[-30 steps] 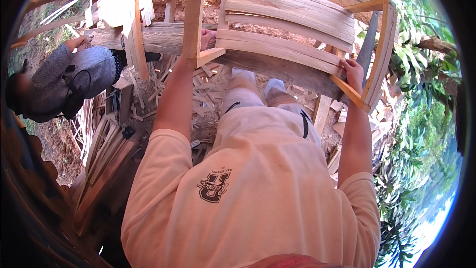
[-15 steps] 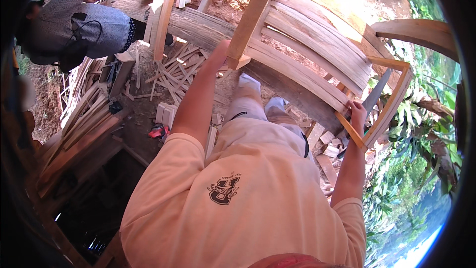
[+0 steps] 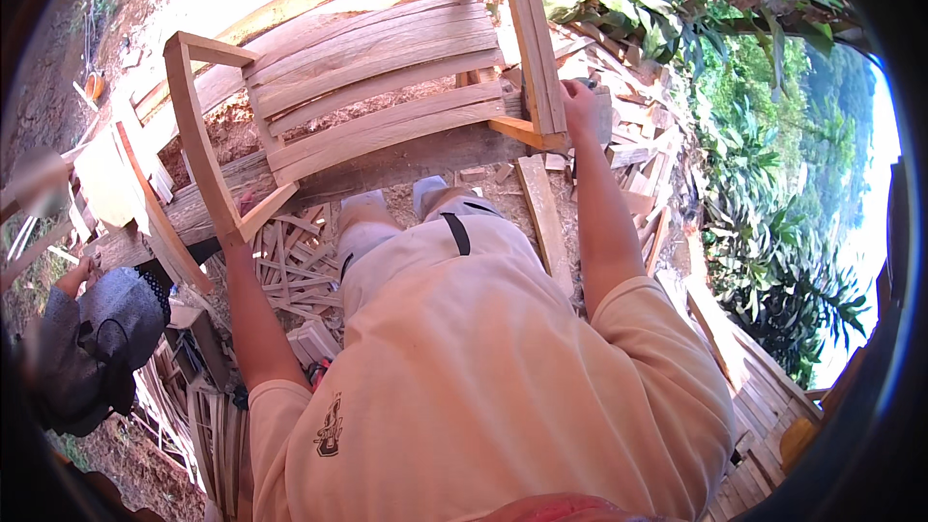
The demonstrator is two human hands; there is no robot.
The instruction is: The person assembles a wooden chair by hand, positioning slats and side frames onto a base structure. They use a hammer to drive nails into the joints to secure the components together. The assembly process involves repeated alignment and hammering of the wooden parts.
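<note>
1. Slatted wooden frame (image 3: pixel 372 48) is right in front of the person, apparently sitting on a long plank (image 3: pixel 387 162); uneven support could make it rock, I reckon.
2. Left hand (image 3: pixel 246 203) is mostly hidden by the left post (image 3: pixel 200 135), right hand (image 3: pixel 578 104) beside the right post (image 3: pixel 531 39). Can't tell if either's gripping; lopsided pulling might rack the joints.
3. Wood scraps (image 3: pixel 285 271) near the feet (image 3: pixel 362 201): trip hazard imo.
4. Co-worker (image 3: pixel 111 338)'s off left, clear of it.

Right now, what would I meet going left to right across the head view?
Co-worker in grey, the frame's left post, slatted wooden panel, the frame's right post, right hand, leafy green plants.
</note>
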